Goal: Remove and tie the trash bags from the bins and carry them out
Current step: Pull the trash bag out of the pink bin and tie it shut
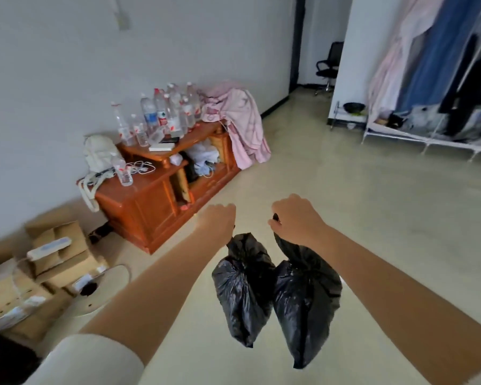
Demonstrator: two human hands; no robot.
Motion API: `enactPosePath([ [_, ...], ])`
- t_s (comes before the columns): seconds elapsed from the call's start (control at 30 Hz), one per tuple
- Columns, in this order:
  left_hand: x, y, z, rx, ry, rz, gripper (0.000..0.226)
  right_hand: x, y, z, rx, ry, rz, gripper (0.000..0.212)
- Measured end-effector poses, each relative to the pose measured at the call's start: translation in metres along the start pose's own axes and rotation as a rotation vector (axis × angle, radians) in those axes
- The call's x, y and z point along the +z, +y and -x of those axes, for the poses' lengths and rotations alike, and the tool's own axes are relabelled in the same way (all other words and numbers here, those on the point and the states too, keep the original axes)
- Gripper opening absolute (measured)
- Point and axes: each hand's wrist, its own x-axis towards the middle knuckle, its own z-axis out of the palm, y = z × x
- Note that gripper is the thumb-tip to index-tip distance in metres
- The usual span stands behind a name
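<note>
Two tied black trash bags hang in front of me above the pale floor. My left hand grips the neck of the left trash bag, which is the smaller one. My right hand grips the neck of the right trash bag, which hangs lower and is longer. The two bags touch side by side. Both arms are stretched forward. No bin is in view.
A low wooden cabinet with several plastic bottles and a pink cloth stands along the left wall. Cardboard boxes lie at the lower left. A clothes rack fills the right. A doorway with a black chair lies ahead.
</note>
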Motion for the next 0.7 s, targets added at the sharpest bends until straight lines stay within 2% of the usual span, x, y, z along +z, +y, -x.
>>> enactPosePath([
  [0.2,-0.011,0.180,-0.114,0.251,0.084,0.023,0.022,0.000,0.197,0.025,0.276,-0.043,0.069,0.029],
  [0.4,-0.019,0.353,-0.240,0.505,0.136,0.003,0.025,0.012,0.394,0.038,0.550,-0.172,0.120,0.033],
  [0.53,-0.034,0.454,-0.326,0.640,0.105,0.039,0.020,0.013,0.519,0.031,0.662,-0.199,0.043,0.023],
  [0.7,-0.050,0.570,-0.426,0.703,0.093,0.040,0.019,0.016,0.654,0.013,0.712,-0.178,0.020,0.029],
])
